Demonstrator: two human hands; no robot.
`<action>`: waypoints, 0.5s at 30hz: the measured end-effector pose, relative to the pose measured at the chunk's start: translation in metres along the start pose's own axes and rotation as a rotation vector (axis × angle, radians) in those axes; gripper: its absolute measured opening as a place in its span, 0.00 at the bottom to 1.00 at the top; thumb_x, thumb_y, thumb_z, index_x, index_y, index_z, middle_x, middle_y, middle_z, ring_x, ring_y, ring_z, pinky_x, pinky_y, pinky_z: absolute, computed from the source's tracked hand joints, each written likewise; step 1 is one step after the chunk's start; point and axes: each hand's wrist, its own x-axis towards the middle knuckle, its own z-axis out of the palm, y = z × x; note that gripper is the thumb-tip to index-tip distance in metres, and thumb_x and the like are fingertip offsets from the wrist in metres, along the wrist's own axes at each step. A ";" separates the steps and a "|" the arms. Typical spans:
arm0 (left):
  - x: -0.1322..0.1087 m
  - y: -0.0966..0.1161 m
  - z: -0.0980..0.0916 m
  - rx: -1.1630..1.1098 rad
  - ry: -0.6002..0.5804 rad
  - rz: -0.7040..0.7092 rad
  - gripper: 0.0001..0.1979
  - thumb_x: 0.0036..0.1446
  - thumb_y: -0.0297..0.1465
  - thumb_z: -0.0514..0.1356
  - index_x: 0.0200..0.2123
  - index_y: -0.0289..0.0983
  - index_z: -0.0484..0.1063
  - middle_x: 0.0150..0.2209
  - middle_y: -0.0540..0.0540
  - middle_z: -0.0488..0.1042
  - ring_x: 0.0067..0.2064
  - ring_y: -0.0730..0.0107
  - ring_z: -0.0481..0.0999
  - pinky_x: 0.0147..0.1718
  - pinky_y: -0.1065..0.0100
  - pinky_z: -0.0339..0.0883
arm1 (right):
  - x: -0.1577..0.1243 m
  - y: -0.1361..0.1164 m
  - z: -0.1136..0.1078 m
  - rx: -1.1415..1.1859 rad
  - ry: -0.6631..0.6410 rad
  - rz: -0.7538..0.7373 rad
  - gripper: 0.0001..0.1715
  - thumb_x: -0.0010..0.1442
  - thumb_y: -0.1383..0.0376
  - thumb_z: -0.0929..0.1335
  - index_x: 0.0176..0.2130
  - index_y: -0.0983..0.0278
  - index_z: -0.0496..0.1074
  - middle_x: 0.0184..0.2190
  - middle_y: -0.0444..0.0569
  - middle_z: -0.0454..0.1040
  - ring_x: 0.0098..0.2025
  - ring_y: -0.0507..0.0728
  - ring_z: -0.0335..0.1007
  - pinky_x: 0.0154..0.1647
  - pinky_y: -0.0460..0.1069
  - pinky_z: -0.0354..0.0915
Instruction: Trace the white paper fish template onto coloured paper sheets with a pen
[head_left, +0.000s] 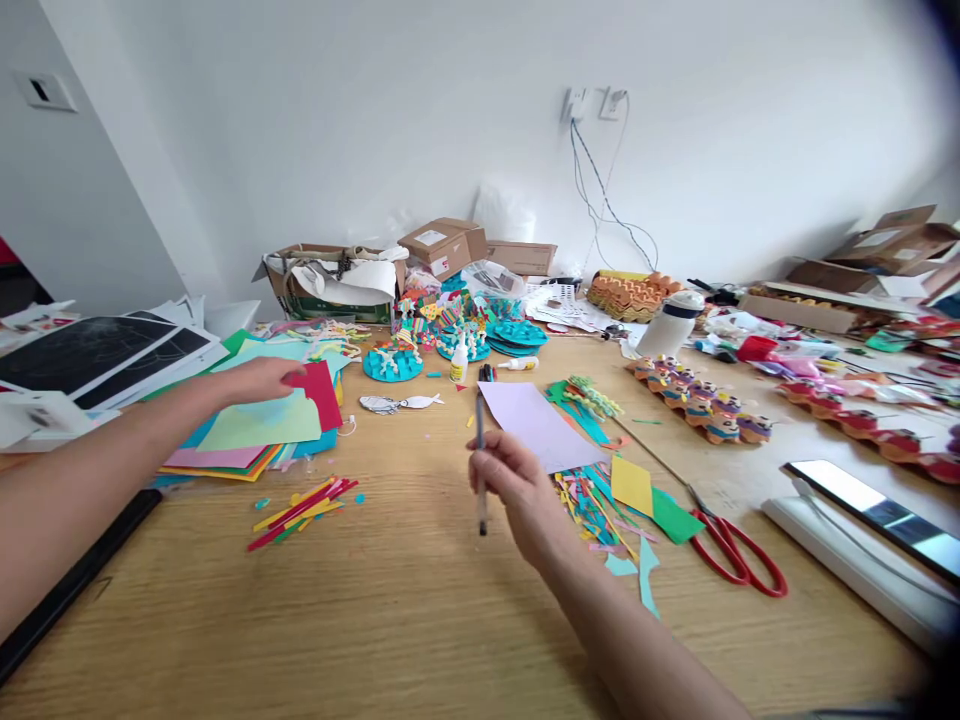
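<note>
My right hand [510,480] is closed around a pen [481,460], which stands nearly upright above the wooden table. Beside that hand lies a sheet of pale lilac paper [536,425]. My left hand [262,380] reaches over a stack of coloured paper [262,425] with its fingers stretched out and slightly bent. The fingertips are close to a red piece of paper [321,395]; contact cannot be made out. Narrow paper strips [304,510] in red, yellow and green lie in front of the stack. Farther back rests a fish-shaped paper cutout [401,403].
Red-handled scissors [739,555] lie at the right near paper scraps [596,510]. Glue bottles [459,362] and blue decorated discs [393,364] are farther back. A white bottle [670,325], painted egg-carton pieces [701,400] and a power strip [847,560] occupy the right side.
</note>
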 end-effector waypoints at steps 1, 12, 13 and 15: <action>0.000 0.020 0.005 0.024 -0.021 0.045 0.13 0.35 0.37 0.58 0.26 0.37 0.72 0.28 0.45 0.74 0.34 0.55 0.72 0.37 0.61 0.64 | -0.001 -0.006 -0.006 0.038 0.057 -0.023 0.07 0.52 0.62 0.66 0.33 0.62 0.66 0.20 0.39 0.63 0.23 0.49 0.59 0.25 0.45 0.56; -0.040 0.226 0.137 0.136 -0.203 0.559 0.24 0.49 0.42 0.58 0.49 0.39 0.63 0.46 0.38 0.68 0.47 0.53 0.68 0.42 0.58 0.64 | -0.050 -0.047 -0.048 0.280 0.333 -0.056 0.06 0.50 0.63 0.68 0.31 0.61 0.69 0.23 0.42 0.60 0.19 0.47 0.51 0.16 0.44 0.48; -0.038 0.232 0.143 0.146 -0.205 0.567 0.24 0.49 0.42 0.58 0.49 0.39 0.62 0.45 0.37 0.68 0.47 0.52 0.68 0.42 0.57 0.64 | -0.055 -0.047 -0.050 0.285 0.340 -0.048 0.06 0.50 0.63 0.68 0.31 0.61 0.70 0.23 0.42 0.60 0.19 0.47 0.50 0.16 0.44 0.48; -0.032 0.238 0.152 0.166 -0.208 0.573 0.23 0.49 0.42 0.58 0.47 0.38 0.63 0.45 0.36 0.68 0.47 0.50 0.68 0.42 0.55 0.65 | -0.062 -0.047 -0.055 0.282 0.359 -0.043 0.06 0.50 0.63 0.68 0.31 0.61 0.70 0.22 0.42 0.59 0.19 0.47 0.50 0.16 0.44 0.48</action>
